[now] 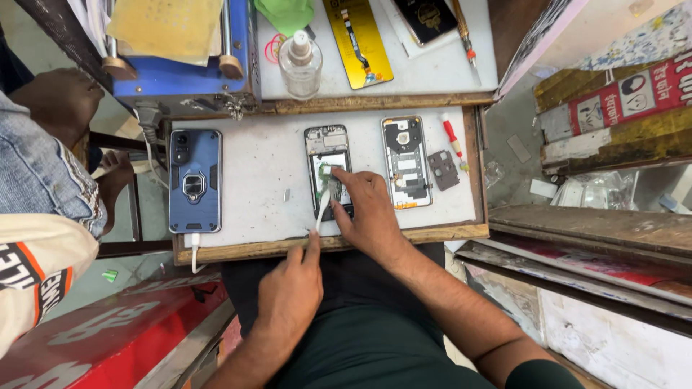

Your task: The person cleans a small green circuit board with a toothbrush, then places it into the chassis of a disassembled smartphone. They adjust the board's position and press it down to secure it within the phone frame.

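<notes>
An opened phone with its back removed lies on a white work board with a wooden rim. My right hand rests on the phone's lower right part, fingers pressing it down. My left hand is at the board's front edge and pinches the end of a thin white brush-like tool. The tool's tip touches the phone's inside near the middle. The lower end of the phone is hidden under my right hand.
A blue-cased phone with a ring holder and a white cable lies at the left. A phone frame, a small dark part and a red-handled screwdriver lie to the right. A clear bottle stands behind. Another person's hand is at far left.
</notes>
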{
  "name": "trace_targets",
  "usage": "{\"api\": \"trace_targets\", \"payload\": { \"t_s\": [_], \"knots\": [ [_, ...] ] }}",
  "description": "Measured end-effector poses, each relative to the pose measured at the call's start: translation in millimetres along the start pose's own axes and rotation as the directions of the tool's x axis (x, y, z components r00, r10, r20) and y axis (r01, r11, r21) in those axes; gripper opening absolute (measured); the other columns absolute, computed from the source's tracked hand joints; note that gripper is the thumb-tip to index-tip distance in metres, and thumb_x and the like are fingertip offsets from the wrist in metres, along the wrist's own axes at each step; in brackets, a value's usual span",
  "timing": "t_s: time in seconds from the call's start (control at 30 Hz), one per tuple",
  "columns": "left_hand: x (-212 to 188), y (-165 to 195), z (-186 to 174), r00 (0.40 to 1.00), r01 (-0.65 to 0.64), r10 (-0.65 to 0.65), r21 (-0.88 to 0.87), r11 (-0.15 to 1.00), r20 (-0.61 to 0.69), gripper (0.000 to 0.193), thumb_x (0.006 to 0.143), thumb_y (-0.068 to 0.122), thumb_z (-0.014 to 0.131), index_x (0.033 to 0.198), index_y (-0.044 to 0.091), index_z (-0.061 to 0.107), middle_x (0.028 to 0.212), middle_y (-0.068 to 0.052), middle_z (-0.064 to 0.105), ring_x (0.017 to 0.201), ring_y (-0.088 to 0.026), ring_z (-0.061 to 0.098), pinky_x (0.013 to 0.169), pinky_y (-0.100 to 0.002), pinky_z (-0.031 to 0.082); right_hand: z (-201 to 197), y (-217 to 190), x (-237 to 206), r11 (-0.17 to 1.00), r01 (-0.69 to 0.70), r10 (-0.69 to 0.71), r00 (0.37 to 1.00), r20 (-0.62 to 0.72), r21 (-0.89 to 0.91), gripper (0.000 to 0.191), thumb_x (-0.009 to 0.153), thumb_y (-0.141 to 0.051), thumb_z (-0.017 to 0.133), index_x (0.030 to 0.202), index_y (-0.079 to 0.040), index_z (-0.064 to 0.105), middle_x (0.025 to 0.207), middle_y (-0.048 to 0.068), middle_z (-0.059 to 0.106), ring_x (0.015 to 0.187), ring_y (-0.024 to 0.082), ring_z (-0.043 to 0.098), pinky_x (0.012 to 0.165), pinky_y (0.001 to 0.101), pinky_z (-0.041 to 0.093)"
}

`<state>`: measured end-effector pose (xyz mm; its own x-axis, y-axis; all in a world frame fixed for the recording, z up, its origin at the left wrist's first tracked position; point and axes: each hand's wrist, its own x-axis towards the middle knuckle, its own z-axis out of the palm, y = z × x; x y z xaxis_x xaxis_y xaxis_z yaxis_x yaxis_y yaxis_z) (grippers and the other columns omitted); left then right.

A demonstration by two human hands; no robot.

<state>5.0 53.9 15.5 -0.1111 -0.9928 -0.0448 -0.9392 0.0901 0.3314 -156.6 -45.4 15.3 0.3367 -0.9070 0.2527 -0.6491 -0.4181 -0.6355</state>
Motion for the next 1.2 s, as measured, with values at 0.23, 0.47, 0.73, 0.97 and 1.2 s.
{"api": "trace_targets", "payload": {
  "t_s": [0.23, 0.47, 0.73, 0.97, 1.2],
  "knots": [
    [5, 0, -1, 0.999, 0.005, -0.005, -0.003, 1.0, 0.036, 0.048, 0.093, 0.018, 0.062, 0.139, 0.006, 0.062, 0.091, -0.014, 0.068, 0.064, -0.029, 0.073, 0.053, -0.039, 0.06, 0, 2, -1, 1.0, 0.02, -0.02, 1.0, 0.014, 0.009, 0.06, 0.085, -0.007, 0.077, 0.141, -0.004, 0.055, 0.123, 0.014, 0.067, 0.114, 0.036, 0.056, 0.099, 0.0433, 0.049],
    [19, -3, -5, 0.996, 0.019, -0.018, -0.01, 1.0, 0.083, 0.047, 0.094, 0.019, 0.061, 0.139, 0.007, 0.061, 0.089, -0.013, 0.07, 0.065, -0.032, 0.073, 0.055, -0.042, 0.061, -2, -1, 0, 1.0, 0.016, -0.016, 1.0, 0.027, 0.01, 0.058, 0.086, -0.007, 0.075, 0.141, -0.004, 0.056, 0.124, 0.014, 0.069, 0.117, 0.037, 0.055, 0.1, 0.0442, 0.048],
    [0, 0, -11, 0.988, 0.042, -0.038, -0.022, 0.999, 0.149, 0.053, 0.091, 0.02, 0.061, 0.143, 0.009, 0.059, 0.095, -0.014, 0.07, 0.066, -0.032, 0.074, 0.054, -0.043, 0.061, -3, -3, 0, 1.0, -0.011, 0.011, 1.0, 0.019, 0.014, 0.058, 0.086, -0.008, 0.075, 0.14, -0.005, 0.057, 0.121, 0.014, 0.068, 0.116, 0.037, 0.055, 0.099, 0.0445, 0.049],
    [15, 2, -6, 0.995, 0.036, -0.032, -0.043, 0.998, 0.093, 0.046, 0.095, 0.02, 0.059, 0.139, 0.006, 0.06, 0.094, -0.015, 0.071, 0.067, -0.034, 0.073, 0.055, -0.043, 0.061, -3, -2, -2, 1.0, -0.007, 0.007, 1.0, 0.029, 0.016, 0.057, 0.085, -0.009, 0.076, 0.139, -0.006, 0.057, 0.122, 0.014, 0.068, 0.117, 0.037, 0.055, 0.099, 0.044, 0.049],
    [-5, -36, -29, 0.98, 0.074, -0.106, -0.192, 0.979, -0.166, 0.047, 0.097, 0.026, 0.064, 0.141, 0.01, 0.06, 0.092, -0.016, 0.07, 0.071, -0.034, 0.073, 0.059, -0.044, 0.061, -3, -1, -2, 1.0, 0.007, -0.008, 1.0, 0.029, 0.013, 0.053, 0.087, -0.01, 0.076, 0.137, -0.007, 0.06, 0.13, 0.011, 0.069, 0.122, 0.035, 0.055, 0.103, 0.0427, 0.049]
  ]
}}
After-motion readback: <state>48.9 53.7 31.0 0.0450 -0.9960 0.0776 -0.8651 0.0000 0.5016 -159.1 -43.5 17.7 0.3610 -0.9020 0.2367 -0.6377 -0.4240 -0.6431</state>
